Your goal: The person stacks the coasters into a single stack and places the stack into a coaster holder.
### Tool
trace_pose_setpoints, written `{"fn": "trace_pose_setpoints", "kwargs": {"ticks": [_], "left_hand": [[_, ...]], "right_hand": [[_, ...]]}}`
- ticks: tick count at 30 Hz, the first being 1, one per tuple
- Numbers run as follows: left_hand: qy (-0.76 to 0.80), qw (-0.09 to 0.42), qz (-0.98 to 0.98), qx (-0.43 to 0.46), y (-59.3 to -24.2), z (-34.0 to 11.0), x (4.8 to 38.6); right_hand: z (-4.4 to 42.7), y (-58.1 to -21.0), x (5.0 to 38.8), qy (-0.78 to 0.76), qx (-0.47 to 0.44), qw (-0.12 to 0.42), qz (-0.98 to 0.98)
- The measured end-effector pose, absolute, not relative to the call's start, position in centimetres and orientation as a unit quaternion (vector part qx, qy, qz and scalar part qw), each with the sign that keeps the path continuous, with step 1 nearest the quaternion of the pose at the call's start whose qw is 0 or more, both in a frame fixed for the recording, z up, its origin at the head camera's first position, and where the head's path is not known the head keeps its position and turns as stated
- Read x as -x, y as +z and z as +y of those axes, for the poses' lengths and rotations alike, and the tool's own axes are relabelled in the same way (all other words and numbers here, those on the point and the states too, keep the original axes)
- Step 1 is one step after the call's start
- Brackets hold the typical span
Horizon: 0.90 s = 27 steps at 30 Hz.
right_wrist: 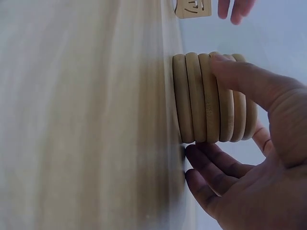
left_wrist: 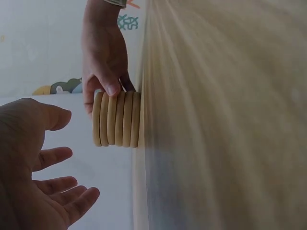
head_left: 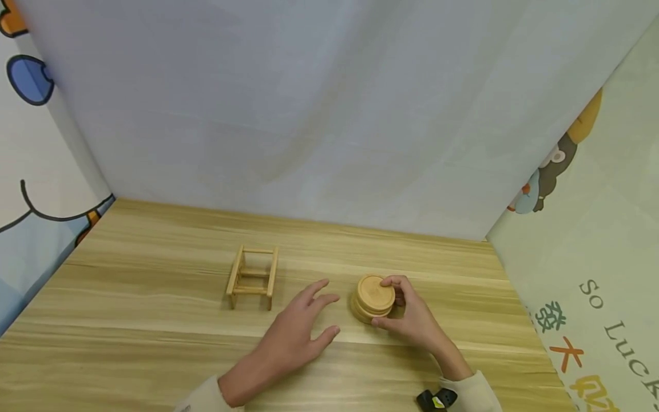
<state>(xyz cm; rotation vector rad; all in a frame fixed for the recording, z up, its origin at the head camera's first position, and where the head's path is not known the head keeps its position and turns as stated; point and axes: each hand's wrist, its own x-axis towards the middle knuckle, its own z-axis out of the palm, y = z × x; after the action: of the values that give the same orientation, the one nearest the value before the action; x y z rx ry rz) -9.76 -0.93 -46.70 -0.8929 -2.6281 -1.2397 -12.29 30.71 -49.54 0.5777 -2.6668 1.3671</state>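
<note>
Several round wooden coasters stand in a stack on the table, their rounded edges showing side-on in the left wrist view. My right hand grips the stack from the right, thumb on the near side and fingers round the far side. In the right wrist view the thumb presses the edges of the upper coasters. My left hand hovers to the left of the stack, fingers spread and touching nothing. Left of that hand stands a small wooden rack with upright posts and crossbars.
The wood-grain table meets a pale cloth along its back edge. A printed light panel borders the right side, and a cartoon-patterned sheet borders the left. A black strap device is on the right wrist.
</note>
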Motion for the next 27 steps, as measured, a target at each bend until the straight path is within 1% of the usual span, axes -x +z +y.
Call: {"fn": "trace_pose_setpoints", "kwargs": {"ticks": [5, 9, 14, 20, 22, 27], "left_hand": [[-0.381, 0.032, -0.874, 0.299, -46.5, -0.3, 10.0], [-0.37, 0.018, -0.879, 0.301, -46.5, 0.0, 10.3], [-0.379, -0.002, -0.877, 0.295, -46.3, 0.6, 10.8], [-0.425, -0.054, -0.858, 0.281, -45.7, 1.7, 11.5], [-0.44, -0.066, -0.852, 0.277, -45.7, 2.1, 11.7], [-0.476, -0.094, -0.836, 0.256, -45.7, 3.2, 12.0]], "right_hand": [[31.3, -50.9, 12.8, 0.444, -0.203, 0.062, -0.871], [30.6, -49.7, 12.3, 0.448, -0.203, 0.059, -0.869], [29.3, -47.5, 11.5, 0.444, -0.17, 0.034, -0.879], [30.3, -49.3, 12.0, 0.441, -0.202, 0.06, -0.872], [30.4, -49.3, 12.0, 0.442, -0.197, 0.051, -0.874], [29.3, -47.5, 11.2, 0.441, -0.15, 0.01, -0.885]]}}
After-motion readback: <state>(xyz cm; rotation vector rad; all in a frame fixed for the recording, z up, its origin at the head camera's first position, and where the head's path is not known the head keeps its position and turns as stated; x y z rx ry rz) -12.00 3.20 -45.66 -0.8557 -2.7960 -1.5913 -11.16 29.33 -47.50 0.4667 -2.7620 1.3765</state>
